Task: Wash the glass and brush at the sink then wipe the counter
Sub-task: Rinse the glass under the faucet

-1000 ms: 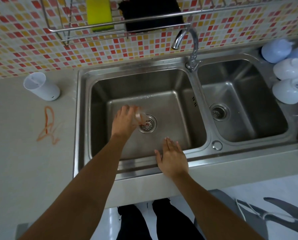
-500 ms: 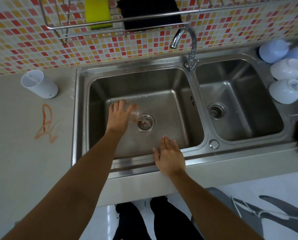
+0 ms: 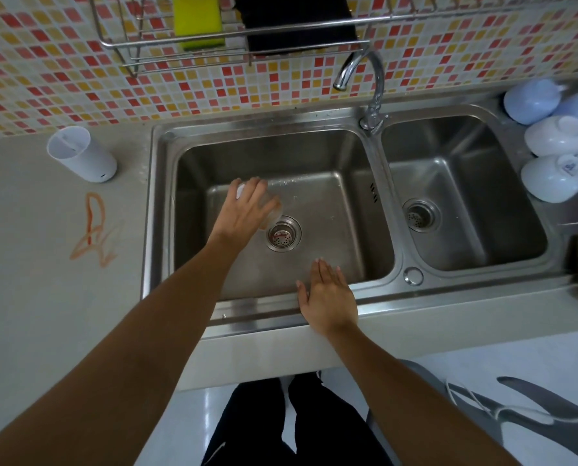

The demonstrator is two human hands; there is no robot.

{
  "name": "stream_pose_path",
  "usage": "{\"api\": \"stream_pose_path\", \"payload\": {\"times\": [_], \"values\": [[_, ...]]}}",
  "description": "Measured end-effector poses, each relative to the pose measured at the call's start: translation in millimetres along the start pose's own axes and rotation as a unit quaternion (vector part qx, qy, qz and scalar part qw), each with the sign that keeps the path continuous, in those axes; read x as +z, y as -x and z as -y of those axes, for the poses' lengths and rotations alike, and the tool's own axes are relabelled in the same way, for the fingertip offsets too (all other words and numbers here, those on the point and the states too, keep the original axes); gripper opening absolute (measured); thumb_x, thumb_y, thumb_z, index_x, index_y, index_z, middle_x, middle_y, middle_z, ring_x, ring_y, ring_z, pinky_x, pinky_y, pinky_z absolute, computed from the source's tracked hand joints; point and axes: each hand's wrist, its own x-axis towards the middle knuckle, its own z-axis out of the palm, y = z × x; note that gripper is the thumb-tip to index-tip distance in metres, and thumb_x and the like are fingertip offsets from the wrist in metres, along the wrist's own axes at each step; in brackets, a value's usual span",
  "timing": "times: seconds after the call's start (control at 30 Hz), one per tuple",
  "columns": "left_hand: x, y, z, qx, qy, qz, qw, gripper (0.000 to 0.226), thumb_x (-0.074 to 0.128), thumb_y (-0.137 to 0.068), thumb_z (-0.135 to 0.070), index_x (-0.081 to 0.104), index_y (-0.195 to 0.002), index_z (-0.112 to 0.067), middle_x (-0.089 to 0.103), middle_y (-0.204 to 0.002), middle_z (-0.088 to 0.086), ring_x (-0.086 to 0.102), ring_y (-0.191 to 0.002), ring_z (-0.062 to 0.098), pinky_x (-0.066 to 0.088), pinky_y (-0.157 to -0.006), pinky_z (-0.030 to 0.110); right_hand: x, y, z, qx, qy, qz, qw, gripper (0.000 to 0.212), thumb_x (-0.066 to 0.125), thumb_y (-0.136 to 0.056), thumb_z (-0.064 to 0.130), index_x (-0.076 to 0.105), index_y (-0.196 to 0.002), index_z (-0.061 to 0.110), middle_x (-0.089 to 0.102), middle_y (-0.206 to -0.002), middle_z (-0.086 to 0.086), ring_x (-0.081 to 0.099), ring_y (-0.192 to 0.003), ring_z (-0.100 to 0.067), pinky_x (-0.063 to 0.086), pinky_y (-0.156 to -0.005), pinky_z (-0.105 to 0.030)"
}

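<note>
Left hand (image 3: 244, 210) grips glass (image 3: 273, 215) (mostly hidden, seemingly tilted) over sink (image 3: 314, 287).

The left arm reaches far forward from the near left, bare to the wrist; the left hand (image 3: 247, 210) is turned back-up, its fingers curled round a glass (image 3: 273, 215). The right arm comes in from the near right; the right hand (image 3: 328, 295) lies flat, palm down, fingers straight and close together, pointing away, thumb spread to the left.
</note>
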Motion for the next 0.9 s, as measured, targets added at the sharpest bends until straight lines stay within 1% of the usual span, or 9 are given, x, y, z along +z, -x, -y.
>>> {"api": "stream_pose_path", "payload": {"times": [0.23, 0.3, 0.37, 0.5, 0.57, 0.67, 0.73, 0.8, 0.9], "values": [[7.6, 12.9, 12.2, 0.049, -0.011, -0.014, 0.999, 0.075, 0.084, -0.063, -0.029, 0.045, -0.127, -0.027, 0.044, -0.135, 0.012, 0.041, -0.129, 0.028, 0.031, -0.108, 0.053, 7.2, 0.7, -1.6, -0.002, -0.003, -0.04, 0.999, 0.069, 0.021, -0.094, 0.047, 0.046, -0.138, -0.001, 0.049, -0.141, -0.017, 0.045, -0.132, -0.026, 0.026, -0.117, -0.039], [9.5, 16.7, 16.1, -0.002, 0.035, -0.01, 0.999, 0.077, 0.085, -0.062, -0.032, 0.048, -0.129, -0.028, 0.047, -0.135, 0.011, 0.043, -0.13, 0.028, 0.03, -0.109, 0.056, 8.8, 0.1, -0.2, 0.001, -0.003, -0.041, 0.999, 0.07, 0.02, -0.096, 0.049, 0.042, -0.14, 0.0, 0.045, -0.144, -0.016, 0.041, -0.136, -0.025, 0.022, -0.118, -0.037], [5.3, 20.8, 15.0, -0.092, 0.131, 0.02, 0.987, 0.078, 0.083, -0.066, -0.03, 0.042, -0.133, -0.029, 0.044, -0.136, 0.009, 0.041, -0.131, 0.028, 0.023, -0.111, 0.06, 5.7, 1.7, -0.2, 0.004, -0.022, -0.008, 1.0, 0.07, 0.019, -0.097, 0.051, 0.032, -0.146, 0.003, 0.035, -0.152, -0.013, 0.03, -0.142, -0.022, 0.013, -0.12, -0.034], [-12.6, 19.7, 8.5, -0.16, 0.295, 0.019, 0.942, 0.066, 0.07, -0.079, -0.041, 0.039, -0.134, -0.023, 0.045, -0.136, 0.006, 0.041, -0.131, 0.029, 0.018, -0.114, 0.056, -12.5, 6.1, 5.3, 0.019, -0.064, 0.038, 0.997, 0.066, 0.025, -0.099, 0.052, 0.022, -0.151, 0.01, 0.022, -0.158, -0.006, 0.016, -0.146, -0.02, 0.001, -0.118, -0.031], [-24.0, 14.8, 7.6, -0.167, 0.334, 0.017, 0.928, 0.07, 0.07, -0.078, -0.046, 0.039, -0.135, -0.021, 0.044, -0.138, 0.006, 0.04, -0.13, 0.029, 0.024, -0.113, 0.05, -18.0, 4.1, 3.9, 0.041, -0.126, 0.056, 0.99, 0.066, 0.032, -0.098, 0.052, 0.023, -0.151, 0.014, 0.024, -0.157, -0.004, 0.02, -0.144, -0.021, 0.011, -0.118, -0.031], [-43.6, 1.0, 9.1, -0.172, 0.429, 0.005, 0.887, 0.07, 0.074, -0.076, -0.035, 0.04, -0.135, -0.021, 0.046, -0.136, 0.004, 0.043, -0.127, 0.027, 0.032, -0.107, 0.04, -32.6, -4.7, -4.7, 0.079, -0.248, 0.058, 0.964, 0.074, 0.047, -0.09, 0.058, 0.029, -0.149, 0.017, 0.036, -0.152, -0.003, 0.035, -0.138, -0.019, 0.029, -0.114, -0.032], [-53.9, -11.8, 10.4, -0.17, 0.492, 0.0, 0.854, 0.072, 0.08, -0.07, -0.031, 0.043, -0.131, -0.021, 0.049, -0.129, 0.001, 0.047, -0.12, 0.024, 0.039, -0.101, 0.035, -53.7, -19.7, -16.7, 0.103, -0.299, 0.017, 0.949, 0.076, 0.059, -0.084, 0.056, 0.036, -0.145, 0.019, 0.05, -0.142, -0.003, 0.047, -0.131, -0.019, 0.038, -0.108, -0.031], [-64.1, -27.8, 9.6, -0.183, 0.555, -0.014, 0.811, 0.076, 0.086, -0.063, -0.03, 0.045, -0.127, -0.02, 0.051, -0.123, -0.002, 0.05, -0.115, 0.02, 0.045, -0.097, 0.034, -80.7, -47.9, -39.2, 0.128, -0.326, -0.056, 0.935, 0.071, 0.069, -0.083, 0.044, 0.042, -0.143, 0.017, 0.059, -0.131, -0.004, 0.055, -0.123, -0.021, 0.044, -0.103, -0.03], [-83.6, -57.1, 5.0, -0.202, 0.609, -0.045, 0.766, 0.085, 0.09, -0.059, -0.031, 0.044, -0.129, -0.019, 0.05, -0.125, -0.006, 0.053, -0.112, 0.015, 0.049, -0.096, 0.035, -135.0, -104.8, -69.2, 0.146, -0.349, -0.154, 0.913, 0.055, 0.068, -0.086, 0.033, 0.051, -0.135, 0.018, 0.065, -0.12, -0.006, 0.061, -0.113, -0.024, 0.048, -0.092, -0.029]]}}
